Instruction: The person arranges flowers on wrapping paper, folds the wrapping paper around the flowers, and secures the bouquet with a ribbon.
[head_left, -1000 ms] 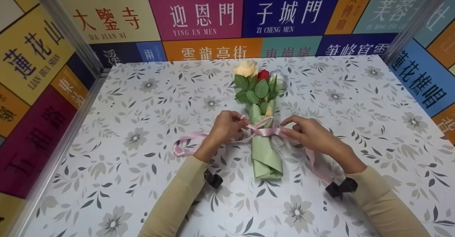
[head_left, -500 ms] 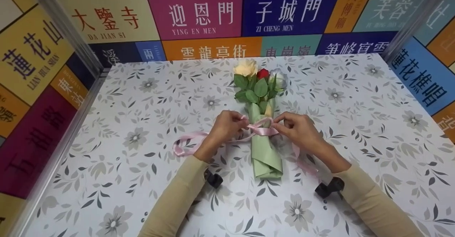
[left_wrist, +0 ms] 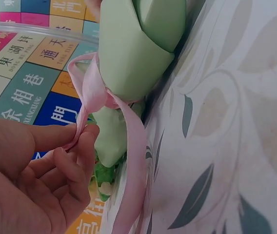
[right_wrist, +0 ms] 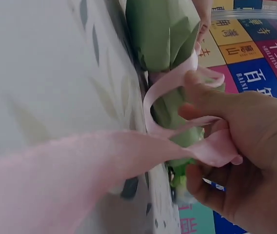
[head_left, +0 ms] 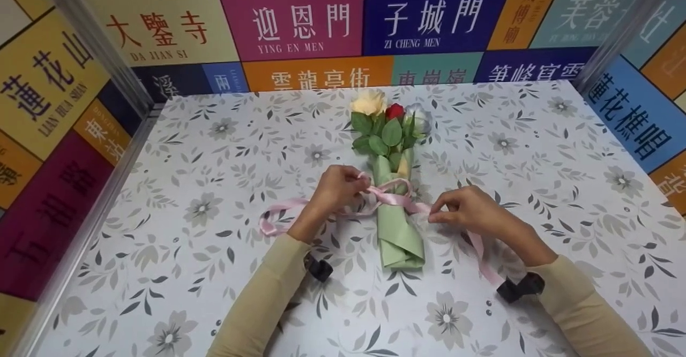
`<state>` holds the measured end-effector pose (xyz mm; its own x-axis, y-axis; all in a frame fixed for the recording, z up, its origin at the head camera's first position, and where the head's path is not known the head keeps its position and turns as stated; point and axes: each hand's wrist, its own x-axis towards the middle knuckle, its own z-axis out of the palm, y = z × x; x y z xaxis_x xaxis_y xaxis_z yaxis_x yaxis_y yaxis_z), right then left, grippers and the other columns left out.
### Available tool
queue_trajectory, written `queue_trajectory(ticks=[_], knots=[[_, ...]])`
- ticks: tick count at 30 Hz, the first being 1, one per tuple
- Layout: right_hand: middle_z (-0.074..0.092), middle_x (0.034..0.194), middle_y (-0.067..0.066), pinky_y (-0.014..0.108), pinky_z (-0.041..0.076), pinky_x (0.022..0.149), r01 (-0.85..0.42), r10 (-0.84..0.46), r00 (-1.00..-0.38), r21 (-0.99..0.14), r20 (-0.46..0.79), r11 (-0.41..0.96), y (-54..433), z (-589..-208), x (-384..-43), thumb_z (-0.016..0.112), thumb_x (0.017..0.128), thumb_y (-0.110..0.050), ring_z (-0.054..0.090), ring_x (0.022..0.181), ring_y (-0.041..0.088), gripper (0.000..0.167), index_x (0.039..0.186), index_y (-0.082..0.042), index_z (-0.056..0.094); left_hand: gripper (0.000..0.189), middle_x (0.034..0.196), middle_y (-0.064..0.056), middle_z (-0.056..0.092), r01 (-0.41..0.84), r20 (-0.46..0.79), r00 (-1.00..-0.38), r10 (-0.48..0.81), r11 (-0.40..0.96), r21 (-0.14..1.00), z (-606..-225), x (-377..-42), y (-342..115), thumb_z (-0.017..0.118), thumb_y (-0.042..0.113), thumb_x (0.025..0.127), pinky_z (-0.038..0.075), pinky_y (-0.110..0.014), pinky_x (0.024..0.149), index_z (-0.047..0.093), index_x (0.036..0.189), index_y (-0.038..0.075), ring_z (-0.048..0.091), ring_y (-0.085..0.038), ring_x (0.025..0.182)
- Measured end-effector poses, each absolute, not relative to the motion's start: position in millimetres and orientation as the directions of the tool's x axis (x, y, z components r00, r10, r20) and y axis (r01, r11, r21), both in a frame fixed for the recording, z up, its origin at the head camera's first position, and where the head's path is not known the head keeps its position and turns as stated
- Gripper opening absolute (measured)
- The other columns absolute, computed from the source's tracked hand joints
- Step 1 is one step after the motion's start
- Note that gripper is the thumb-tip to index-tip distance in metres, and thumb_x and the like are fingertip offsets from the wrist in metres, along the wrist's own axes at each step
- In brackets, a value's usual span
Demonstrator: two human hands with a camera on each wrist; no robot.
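A small bouquet lies on the table with a cream rose (head_left: 368, 103), a red rose (head_left: 395, 111) and a pale grey-blue rose (head_left: 418, 120). Light green paper (head_left: 399, 242) wraps its stems. Round the paper's middle runs a pink ribbon (head_left: 393, 199), with a loop standing up at the front. Left of the stems my left hand (head_left: 336, 188) pinches the ribbon loop between thumb and fingertips, clear in the left wrist view (left_wrist: 46, 170). On the other side my right hand (head_left: 469, 209) holds the ribbon's right part; in the right wrist view the ribbon (right_wrist: 216, 146) runs through its fingers.
A patterned cloth (head_left: 225, 287) covers the table. One ribbon length (head_left: 276, 217) curls on it at the left; the right tail (head_left: 485, 260) hangs toward the right wrist camera (head_left: 520, 287). Colourful lettered panels (head_left: 292, 22) stand at the back and sides.
My right hand came in close to the knot, then moved back out to the right and slightly nearer, drawing the ribbon with it. My left hand stayed nearly still.
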<state>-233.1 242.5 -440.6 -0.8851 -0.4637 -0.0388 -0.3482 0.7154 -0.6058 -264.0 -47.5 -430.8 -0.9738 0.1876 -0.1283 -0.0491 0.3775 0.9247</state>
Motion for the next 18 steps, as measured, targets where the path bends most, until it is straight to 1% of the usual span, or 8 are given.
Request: queue_trajectory(ticks=[2, 5, 8, 11, 15, 18], knots=[[0.066, 0.067, -0.004, 0.021, 0.041, 0.054, -0.357, -0.509, -0.855, -0.599, -0.099, 0.717, 250, -441, -231, 0.08, 0.085, -0.027, 0.049, 0.058, 0.001, 0.009, 0.084, -0.018, 0.078, 0.012, 0.089, -0.018, 0.077, -0.042, -0.121, -0.975, 0.185, 0.383, 0.923, -432, -265, -50, 0.068, 0.008, 0.094, 0.058, -0.025, 0.061, 0.074, 0.095, -0.002, 0.072, -0.028, 0.072], [0.069, 0.07, -0.006, 0.02, 0.044, 0.054, -0.354, -0.543, -0.819, -0.581, -0.185, 0.733, 263, -439, -226, 0.08, 0.084, -0.027, 0.051, 0.058, 0.0, 0.009, 0.08, -0.02, 0.077, 0.012, 0.089, -0.017, 0.077, -0.055, -0.135, -0.973, 0.187, 0.379, 0.924, -432, -266, -51, 0.068, 0.009, 0.094, 0.057, -0.026, 0.062, 0.074, 0.096, -0.001, 0.073, -0.031, 0.075], [0.066, 0.07, -0.009, 0.02, 0.042, 0.054, -0.355, -0.549, -0.802, -0.552, -0.234, 0.754, 277, -436, -222, 0.08, 0.084, -0.03, 0.049, 0.058, 0.0, 0.011, 0.081, -0.021, 0.075, 0.012, 0.088, -0.015, 0.077, -0.082, -0.162, -0.969, 0.188, 0.371, 0.925, -432, -267, -52, 0.068, 0.01, 0.095, 0.054, -0.023, 0.058, 0.074, 0.097, 0.0, 0.07, -0.025, 0.069], [0.066, 0.073, -0.01, 0.02, 0.041, 0.057, -0.342, -0.542, -0.795, -0.537, -0.273, 0.771, 289, -432, -220, 0.079, 0.084, -0.031, 0.049, 0.062, 0.0, 0.012, 0.082, -0.021, 0.075, 0.012, 0.087, -0.015, 0.076, -0.098, -0.178, -0.967, 0.185, 0.376, 0.922, -432, -268, -54, 0.068, 0.011, 0.094, 0.048, -0.019, 0.053, 0.074, 0.096, 0.0, 0.063, -0.014, 0.061], [0.066, 0.076, -0.007, 0.02, 0.044, 0.06, -0.293, -0.526, -0.785, -0.552, -0.327, 0.78, 302, -429, -218, 0.078, 0.085, -0.031, 0.052, 0.066, 0.002, 0.013, 0.083, -0.018, 0.074, 0.011, 0.087, -0.016, 0.076, -0.085, -0.164, -0.971, 0.176, 0.387, 0.918, -432, -268, -57, 0.069, 0.009, 0.094, 0.047, -0.019, 0.052, 0.074, 0.096, 0.0, 0.06, -0.012, 0.058], [0.065, 0.075, -0.006, 0.02, 0.044, 0.06, -0.269, -0.51, -0.79, -0.554, -0.341, 0.788, 308, -428, -218, 0.078, 0.085, -0.03, 0.052, 0.065, 0.002, 0.014, 0.083, -0.017, 0.073, 0.01, 0.087, -0.015, 0.076, -0.081, -0.156, -0.974, 0.162, 0.392, 0.916, -432, -269, -58, 0.069, 0.008, 0.093, 0.048, -0.018, 0.054, 0.074, 0.095, -0.001, 0.059, -0.011, 0.058]])
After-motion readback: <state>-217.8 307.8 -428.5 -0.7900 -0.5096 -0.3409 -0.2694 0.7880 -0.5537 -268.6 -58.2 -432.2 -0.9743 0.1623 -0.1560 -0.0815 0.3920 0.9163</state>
